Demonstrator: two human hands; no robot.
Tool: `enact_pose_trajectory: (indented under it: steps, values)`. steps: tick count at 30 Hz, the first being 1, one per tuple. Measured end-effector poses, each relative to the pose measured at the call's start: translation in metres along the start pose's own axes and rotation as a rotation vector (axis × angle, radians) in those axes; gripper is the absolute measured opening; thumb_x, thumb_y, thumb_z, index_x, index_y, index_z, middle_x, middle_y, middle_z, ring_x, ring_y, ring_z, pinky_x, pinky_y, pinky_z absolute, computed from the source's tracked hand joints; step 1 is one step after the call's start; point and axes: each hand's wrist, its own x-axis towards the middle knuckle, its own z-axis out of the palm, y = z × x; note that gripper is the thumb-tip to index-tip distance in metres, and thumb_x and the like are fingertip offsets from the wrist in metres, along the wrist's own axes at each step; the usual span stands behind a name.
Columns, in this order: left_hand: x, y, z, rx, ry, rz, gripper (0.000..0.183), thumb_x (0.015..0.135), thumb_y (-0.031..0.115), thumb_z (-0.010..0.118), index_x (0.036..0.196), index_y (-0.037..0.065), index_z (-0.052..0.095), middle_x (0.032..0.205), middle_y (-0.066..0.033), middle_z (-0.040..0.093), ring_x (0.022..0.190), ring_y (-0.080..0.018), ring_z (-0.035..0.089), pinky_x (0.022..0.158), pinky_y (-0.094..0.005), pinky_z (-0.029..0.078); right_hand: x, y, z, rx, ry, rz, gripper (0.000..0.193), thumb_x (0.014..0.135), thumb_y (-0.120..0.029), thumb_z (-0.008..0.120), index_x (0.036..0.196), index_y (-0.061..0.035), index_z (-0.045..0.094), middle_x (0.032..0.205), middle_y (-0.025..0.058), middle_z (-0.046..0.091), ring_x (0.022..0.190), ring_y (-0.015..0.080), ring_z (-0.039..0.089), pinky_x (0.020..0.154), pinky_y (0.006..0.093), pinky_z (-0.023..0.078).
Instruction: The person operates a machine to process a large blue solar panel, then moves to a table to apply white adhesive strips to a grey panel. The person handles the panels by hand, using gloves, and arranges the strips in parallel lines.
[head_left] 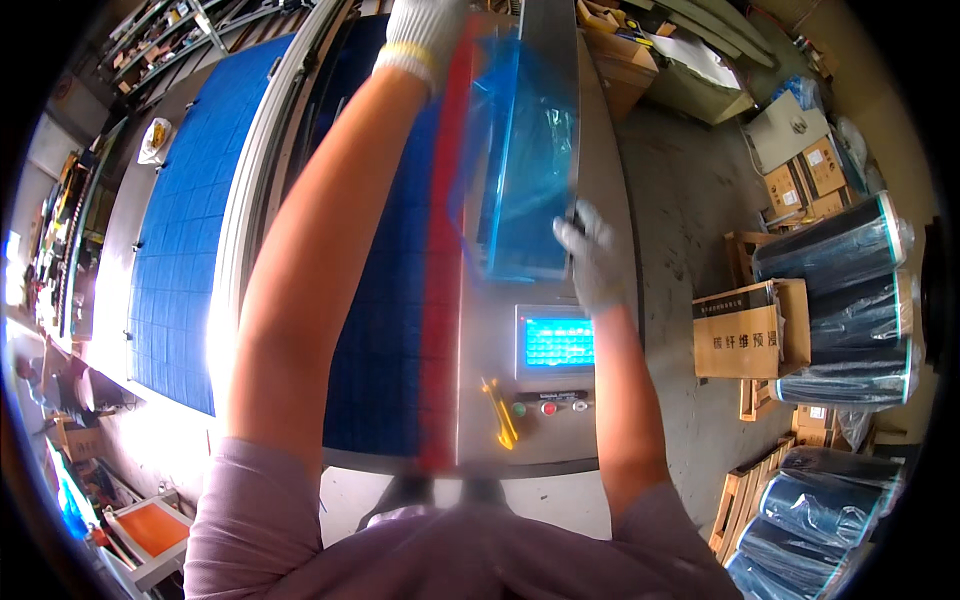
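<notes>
The left hand (425, 35), in a white glove, reaches over the far part of the blue mat (375, 370) near the red strip (438, 380); its fingers are cut off by the upper edge, so I cannot tell how they stand. The right hand (597, 260), also gloved, has thumb and fingers bent close together at the right edge of the clear blue film (535, 200); whether they grip it, I cannot tell. The film is in place on the grey counter (480, 340), beyond the lit screen (558, 342), but it looks wrinkled and loose toward the mat, so smoothing seems unfinished. A yellow tool (500, 415) lies unused beside 3 buttons (549, 408).
</notes>
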Motion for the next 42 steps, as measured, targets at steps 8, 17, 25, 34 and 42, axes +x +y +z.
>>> enact_pose_trajectory:
  steps: [8,17,25,34,42]
  values:
    - [-0.218,-0.072,-0.046,0.074,0.007,-0.327,0.059,0.092,0.035,0.066,0.139,0.002,0.049,0.131,-0.0168,0.059,0.119,-0.0264,0.058,0.103,-0.0374,0.046,0.120,0.141,0.013,-0.372,0.004,0.304,0.067,0.081,-0.015,0.075,0.139,0.0040,0.047,0.138,0.0203,0.054,0.128,0.0290,0.050,0.107,0.0372,0.037]
    - [-0.405,-0.079,-0.079,0.015,0.190,-0.785,0.036,0.096,0.008,0.057,0.131,-0.002,0.055,0.125,-0.0140,0.063,0.114,-0.0212,0.060,0.102,-0.0321,0.047,0.135,0.181,0.029,-0.478,0.213,0.206,0.056,0.077,-0.008,0.074,0.129,0.0044,0.056,0.124,0.0180,0.064,0.114,0.0274,0.060,0.100,0.0354,0.045]
    - [-0.528,-0.077,-0.169,1.349,0.187,-0.976,0.063,0.088,0.031,0.061,0.142,0.005,0.041,0.105,-0.0238,0.066,0.094,-0.0384,0.065,0.083,-0.0471,0.052,-0.002,0.146,0.041,-0.504,0.135,-0.137,0.032,0.094,-0.012,0.060,0.124,-0.0018,0.057,0.114,0.0156,0.063,0.092,0.0215,0.061,0.084,0.0340,0.050]
    - [-0.484,-0.066,-0.162,1.376,0.068,-1.458,0.082,0.093,0.052,0.051,0.153,0.008,0.017,0.110,-0.0247,0.067,0.100,-0.0369,0.068,0.084,-0.0483,0.054,-0.230,0.220,-0.012,-0.290,0.066,0.130,0.022,0.095,-0.001,0.057,0.116,0.0042,0.059,0.117,0.0114,0.063,0.109,0.0179,0.060,0.097,0.0308,0.047]
    - [-0.481,-0.090,-0.165,1.456,0.246,-1.341,0.082,0.091,0.058,0.052,0.143,-0.002,0.032,0.104,-0.0246,0.069,0.098,-0.0393,0.068,0.083,-0.0493,0.054,-0.279,0.202,-0.008,-0.277,-0.023,0.133,0.020,0.096,-0.001,0.056,0.114,0.0029,0.061,0.112,0.0087,0.065,0.101,0.0157,0.061,0.092,0.0294,0.049]
